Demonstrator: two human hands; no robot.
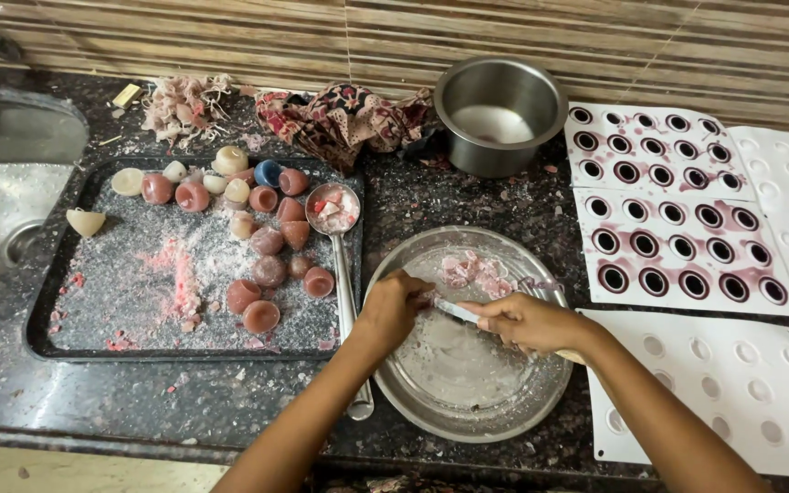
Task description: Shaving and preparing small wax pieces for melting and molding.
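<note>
Scraping waxy pink bits [475, 271] off knife [457, 310]

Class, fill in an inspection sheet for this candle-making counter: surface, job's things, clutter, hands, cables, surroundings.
Surface: dark speckled stone counter, dusted with wax crumbs.
Job's things: round steel plate holding pink wax scraps; thin white blade.
Clutter: black tray of small domed candles, long steel ladle, steel pot, patterned cloth, white moulds.
Hands: left hand and right hand both grip the blade.
Cables: nothing seen.
Surroundings: steel sink, striped wall.
</note>
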